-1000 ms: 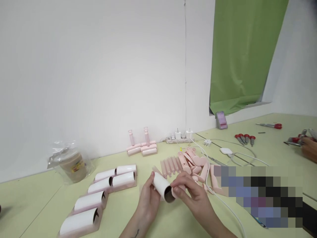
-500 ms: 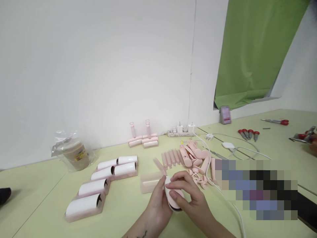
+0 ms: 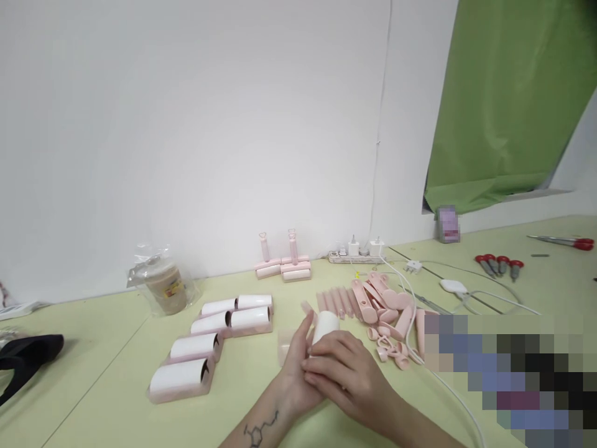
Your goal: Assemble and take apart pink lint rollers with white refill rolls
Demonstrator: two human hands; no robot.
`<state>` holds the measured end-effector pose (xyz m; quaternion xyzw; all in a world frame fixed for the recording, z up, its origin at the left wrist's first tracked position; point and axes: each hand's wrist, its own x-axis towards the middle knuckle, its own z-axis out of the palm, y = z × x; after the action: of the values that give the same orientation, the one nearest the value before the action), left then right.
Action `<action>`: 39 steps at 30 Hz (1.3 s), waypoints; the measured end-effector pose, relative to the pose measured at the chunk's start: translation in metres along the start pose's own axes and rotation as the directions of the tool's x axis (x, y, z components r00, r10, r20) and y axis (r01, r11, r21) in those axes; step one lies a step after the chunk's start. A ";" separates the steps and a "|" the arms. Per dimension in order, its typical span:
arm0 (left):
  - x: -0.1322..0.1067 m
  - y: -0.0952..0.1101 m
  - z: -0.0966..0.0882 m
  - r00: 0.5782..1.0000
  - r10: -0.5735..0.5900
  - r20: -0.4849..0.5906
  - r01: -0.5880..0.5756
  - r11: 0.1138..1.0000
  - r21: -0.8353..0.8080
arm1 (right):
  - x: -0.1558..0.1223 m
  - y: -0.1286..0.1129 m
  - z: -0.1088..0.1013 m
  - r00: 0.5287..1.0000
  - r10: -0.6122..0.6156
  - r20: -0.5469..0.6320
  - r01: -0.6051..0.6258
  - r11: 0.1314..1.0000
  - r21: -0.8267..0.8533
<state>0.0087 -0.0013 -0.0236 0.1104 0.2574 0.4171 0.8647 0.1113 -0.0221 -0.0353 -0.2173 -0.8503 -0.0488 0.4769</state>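
Note:
Between my two hands is a white lint roll [image 3: 326, 325], its far end showing above my fingers. My left hand [image 3: 298, 379] cradles it from the left and below, thumb pointing up. Curled across its near part lies my right hand [image 3: 349, 376], which hides that end and any pink part there. Just behind my left hand a translucent pink cover [image 3: 284, 345] rests on the table. Several white rolls [image 3: 180, 376] sit in similar covers to the left. Right of my hands are pink handle pieces [image 3: 364, 302], small pink rings [image 3: 386, 345] and translucent pink tubes [image 3: 336, 302].
Small assembled pink rollers [image 3: 296, 271] stand by the wall near a power strip [image 3: 338, 257]. A white cable [image 3: 413, 323] runs down the right side. Farther right are red-handled screwdrivers [image 3: 501, 264] and scissors [image 3: 569, 241]. A bagged cup [image 3: 165, 289] and a black object [image 3: 32, 354] are at left.
The view has shifted left. The roll has turned in my hands, so the pink piece on it no longer shows. My right hand has closed further over its near part.

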 end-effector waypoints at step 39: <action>-0.014 0.042 0.022 0.846 0.492 -0.204 -0.501 0.865 0.008 | 0.057 0.034 -0.051 0.590 0.757 0.279 -0.761 0.406 0.506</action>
<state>-0.0152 0.0149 0.0169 0.1111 0.2959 0.6410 0.6995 0.1397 0.0119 0.0354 -0.4225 -0.6307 0.4335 0.4857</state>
